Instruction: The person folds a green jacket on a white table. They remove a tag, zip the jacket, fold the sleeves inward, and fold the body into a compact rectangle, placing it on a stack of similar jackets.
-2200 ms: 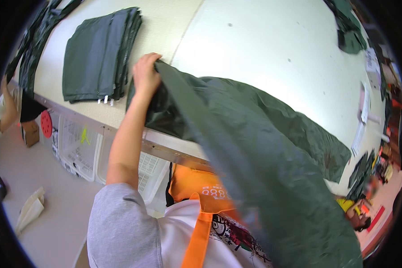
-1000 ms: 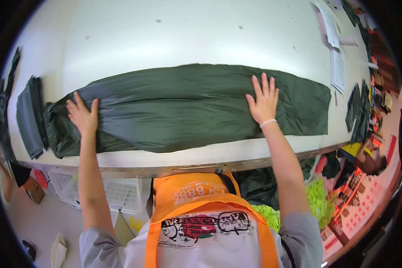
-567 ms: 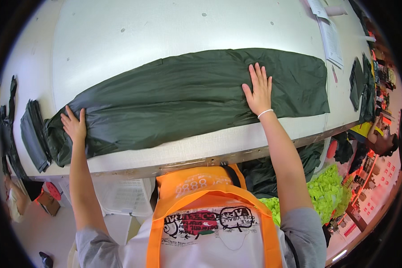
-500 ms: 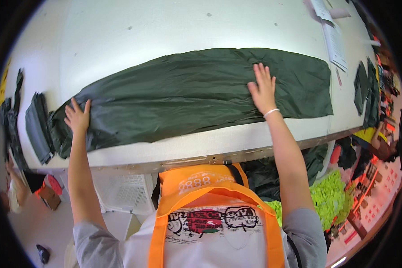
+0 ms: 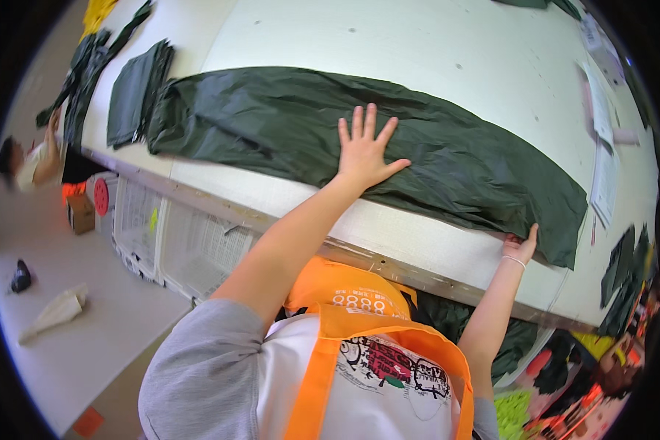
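Observation:
A long piece of dark green fabric (image 5: 271, 110), wrinkled and folded in a strip, lies along the near edge of the white table (image 5: 389, 44). My left hand (image 5: 364, 150) rests flat on the middle of it with the fingers spread. At the near edge of the fabric's right part is my right hand (image 5: 521, 243). Its thumb lies by the cloth's border and its other fingers curl in at the edge, partly hidden, so it appears to grip the fabric there. Just past the fabric's left end sits a folded stack of dark green cloth (image 5: 136, 95).
Paper sheets (image 5: 601, 147) lie at the table's right side, with dark green pieces (image 5: 618, 268) nearer the corner. White plastic crates (image 5: 198, 242) stand below the table edge. At the far left, another person (image 5: 40, 161) reaches toward dark strips (image 5: 95, 77).
My left hand has gone from the fabric's left end to its middle. My right hand has moved from on top of the cloth to its near right edge. The view has turned.

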{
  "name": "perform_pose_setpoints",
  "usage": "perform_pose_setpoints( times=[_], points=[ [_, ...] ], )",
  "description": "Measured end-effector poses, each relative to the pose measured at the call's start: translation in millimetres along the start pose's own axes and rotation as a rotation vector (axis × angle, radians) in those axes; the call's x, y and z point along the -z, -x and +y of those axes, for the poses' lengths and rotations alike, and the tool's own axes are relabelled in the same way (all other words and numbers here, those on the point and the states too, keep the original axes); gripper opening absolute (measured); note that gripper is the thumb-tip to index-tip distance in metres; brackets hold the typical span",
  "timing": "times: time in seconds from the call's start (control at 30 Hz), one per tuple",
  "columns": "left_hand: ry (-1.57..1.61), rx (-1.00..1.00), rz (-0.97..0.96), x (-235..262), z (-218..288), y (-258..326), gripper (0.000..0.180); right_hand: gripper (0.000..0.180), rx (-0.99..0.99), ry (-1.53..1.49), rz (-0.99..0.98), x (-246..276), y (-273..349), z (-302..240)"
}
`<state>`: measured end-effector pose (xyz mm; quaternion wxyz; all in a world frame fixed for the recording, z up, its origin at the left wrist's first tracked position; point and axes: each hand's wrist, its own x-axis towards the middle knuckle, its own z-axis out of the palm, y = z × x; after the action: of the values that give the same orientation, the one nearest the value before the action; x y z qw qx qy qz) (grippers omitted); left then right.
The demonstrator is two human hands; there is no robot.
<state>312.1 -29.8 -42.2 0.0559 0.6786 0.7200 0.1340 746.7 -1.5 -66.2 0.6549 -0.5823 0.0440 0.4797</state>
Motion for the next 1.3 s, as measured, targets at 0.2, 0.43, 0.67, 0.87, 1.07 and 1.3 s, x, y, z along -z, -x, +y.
perform_pose_setpoints(
  times=[0.2,0.43,0.67,0.87,1.07,1.3],
  points=[
    [0.040,0.014,-0.002,-5.7,20.0,5.3,0.087,0.040,0.123,-0.163,-0.438,-30.1,24.0,-70.7],
    [1.005,0.028,0.234,-18.4,26.6,34.5,0.051,0.036,0.104,0.363,-1.237,-262.6,295.1,-58.3],
    [3.064,0.289,0.153,-75.5,20.8,68.9,0.032,0.058,0.262,1.269,-1.804,-370.6,488.6,274.9],
    [2.848,0.351,0.193,-43.9,4.6,64.1,0.043,0.077,0.270,1.377,-2.119,-333.3,414.2,375.0],
    [2.856,0.385,0.272,-45.6,-0.1,67.0,0.042,0.030,0.850,1.231,-1.515,-360.5,264.3,204.7],
    [2.738,0.481,0.237,-43.1,17.5,81.4,0.040,0.037,0.787,1.437,-1.364,-278.4,162.7,168.2]
  ],
)
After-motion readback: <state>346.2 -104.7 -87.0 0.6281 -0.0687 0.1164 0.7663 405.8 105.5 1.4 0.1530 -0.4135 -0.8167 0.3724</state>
